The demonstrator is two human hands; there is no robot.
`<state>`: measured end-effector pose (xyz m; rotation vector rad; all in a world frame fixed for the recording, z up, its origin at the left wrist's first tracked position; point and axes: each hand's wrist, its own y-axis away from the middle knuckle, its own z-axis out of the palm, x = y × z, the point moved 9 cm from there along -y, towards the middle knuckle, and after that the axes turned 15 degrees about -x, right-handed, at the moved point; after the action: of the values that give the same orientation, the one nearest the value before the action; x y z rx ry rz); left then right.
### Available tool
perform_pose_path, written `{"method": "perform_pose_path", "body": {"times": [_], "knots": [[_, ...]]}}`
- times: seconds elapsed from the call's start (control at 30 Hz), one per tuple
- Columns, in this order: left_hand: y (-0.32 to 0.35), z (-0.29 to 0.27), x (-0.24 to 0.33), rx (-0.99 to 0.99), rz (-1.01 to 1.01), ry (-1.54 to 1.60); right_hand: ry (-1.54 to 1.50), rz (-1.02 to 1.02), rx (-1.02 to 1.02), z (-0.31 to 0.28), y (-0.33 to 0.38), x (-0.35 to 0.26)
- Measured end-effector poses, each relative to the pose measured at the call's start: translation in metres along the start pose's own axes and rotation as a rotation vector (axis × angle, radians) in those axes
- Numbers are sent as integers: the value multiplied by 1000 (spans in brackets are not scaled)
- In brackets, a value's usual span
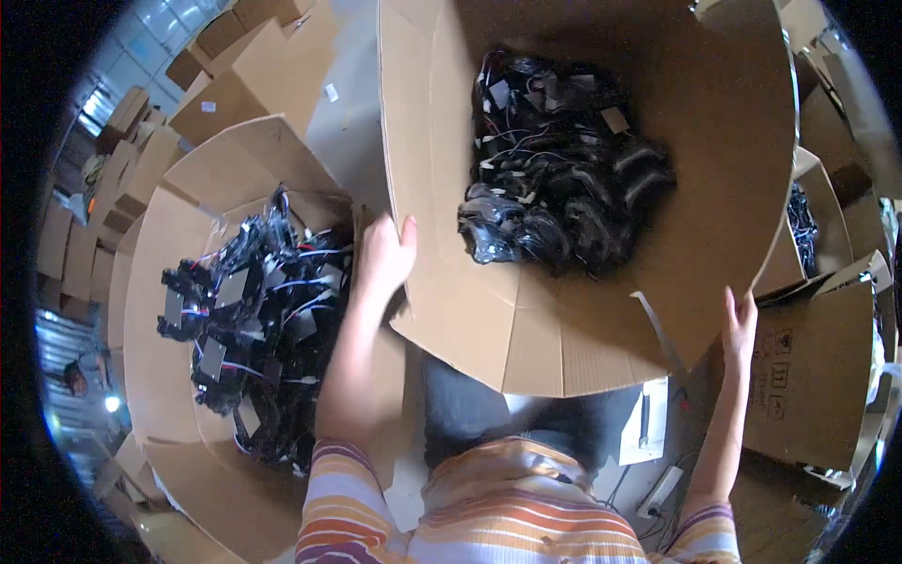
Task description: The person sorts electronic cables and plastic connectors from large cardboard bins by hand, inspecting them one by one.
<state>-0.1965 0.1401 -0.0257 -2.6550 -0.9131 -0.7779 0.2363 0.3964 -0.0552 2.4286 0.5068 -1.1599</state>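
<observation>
A large open cardboard box (536, 348) stands in front of me, tilted so I look down into it. Black parts with thin wires and connectors (564, 179), some wrapped in shiny clear plastic, lie heaped at its bottom. My left hand (383, 252) grips the box's left edge, thumb on the rim and fingers hidden behind the wall. At the right near corner, my right hand (739, 324) holds the rim with its thumb up; its other fingers are partly hidden. A loose strip of tape (655, 324) hangs on the near flap.
To the left, another open carton (155, 376) holds similar black wired parts (268, 320). More cartons (813, 376) crowd the right side, and others (254, 80) are stacked far left. By my legs on the floor are a power strip (660, 491), cables and a white sheet (656, 414).
</observation>
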Motion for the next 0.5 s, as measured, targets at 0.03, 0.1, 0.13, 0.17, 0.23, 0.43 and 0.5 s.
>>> {"method": "perform_pose_path", "body": {"times": [0.03,0.1,0.13,0.17,0.23,0.43,0.5], "knots": [[-21,-4,3,3,42,45,109,55,45,-9,-17,-7],[-76,-1,14,-53,47,30,388,-98,323,-63,-63,20],[-101,-5,20,-76,62,92,332,-128,302,-67,-86,6],[-123,-8,7,-122,-33,58,275,-160,264,-65,-105,-15],[-162,-16,8,-174,-6,112,303,-56,100,-48,-144,-65],[-283,-14,62,-191,249,592,37,12,-136,-218,-352,10],[-274,-30,-5,-76,79,436,362,-124,-116,-123,-376,-80]]}}
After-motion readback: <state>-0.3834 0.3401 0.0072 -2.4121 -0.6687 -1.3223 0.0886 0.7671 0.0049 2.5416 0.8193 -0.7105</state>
